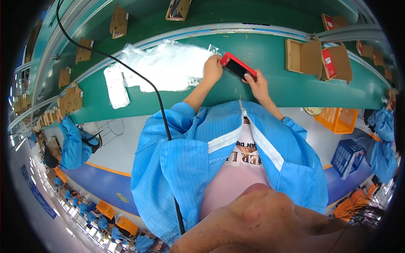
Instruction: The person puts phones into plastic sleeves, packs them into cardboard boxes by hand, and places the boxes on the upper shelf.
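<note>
In the head view, our right hand (259,87) pinches the lower-right end of a red device (237,67) over the green bench (303,90); its long axis slants up-left to our left hand (212,70), whose grip we cannot tell.

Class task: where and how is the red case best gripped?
Probably by its short ends, left hand from the left, right hand from the right: the red case is long and slanted, so end grips leave its dark face clearer.
</note>
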### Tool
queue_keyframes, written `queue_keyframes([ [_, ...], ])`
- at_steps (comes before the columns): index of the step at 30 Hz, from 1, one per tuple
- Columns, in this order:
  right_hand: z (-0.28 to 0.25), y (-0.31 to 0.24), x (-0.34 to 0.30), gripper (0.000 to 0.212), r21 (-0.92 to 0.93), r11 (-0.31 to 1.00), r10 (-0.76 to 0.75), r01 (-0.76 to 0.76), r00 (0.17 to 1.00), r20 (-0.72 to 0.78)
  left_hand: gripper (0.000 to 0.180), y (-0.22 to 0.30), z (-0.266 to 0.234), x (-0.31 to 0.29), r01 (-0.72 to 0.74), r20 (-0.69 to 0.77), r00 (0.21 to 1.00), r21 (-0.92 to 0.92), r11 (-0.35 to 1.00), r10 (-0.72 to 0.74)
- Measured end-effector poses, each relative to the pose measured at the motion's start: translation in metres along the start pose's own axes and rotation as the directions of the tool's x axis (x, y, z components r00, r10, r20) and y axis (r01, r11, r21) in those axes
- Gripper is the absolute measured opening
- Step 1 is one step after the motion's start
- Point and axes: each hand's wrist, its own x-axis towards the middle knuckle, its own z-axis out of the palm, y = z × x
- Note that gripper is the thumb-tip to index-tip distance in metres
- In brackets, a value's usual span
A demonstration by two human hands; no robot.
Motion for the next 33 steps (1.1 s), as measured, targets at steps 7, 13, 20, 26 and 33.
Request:
queue_keyframes([
  [7,0.003,-0.049,-0.011,0.027,-0.704,0.618,-0.354,0.351,0.923,0.150,0.012,0.029,-0.016,-0.009,-0.184,-0.301,0.930,0.121,0.976,0.212],
  [13,0.000,-0.061,-0.003,0.029,0.230,0.851,0.413,-0.472,0.872,0.262,0.019,0.081,-0.034,-0.036,-0.575,0.062,0.803,0.341,0.744,0.593],
  [20,-0.012,-0.054,-0.018,0.030,0.601,0.716,0.366,-0.354,0.924,0.108,0.021,0.135,-0.055,-0.042,-0.677,-0.024,0.727,0.139,0.723,0.686],
  [26,-0.015,-0.055,-0.013,0.039,0.782,0.094,0.335,-0.616,0.760,0.558,0.023,0.140,-0.041,-0.058,-0.812,0.157,0.579,0.022,0.583,0.800],
  [33,-0.019,-0.069,-0.005,0.033,0.741,0.382,0.364,-0.552,0.827,0.428,0.031,0.088,-0.035,-0.044,0.059,0.177,0.984,-0.335,0.940,0.001],
])
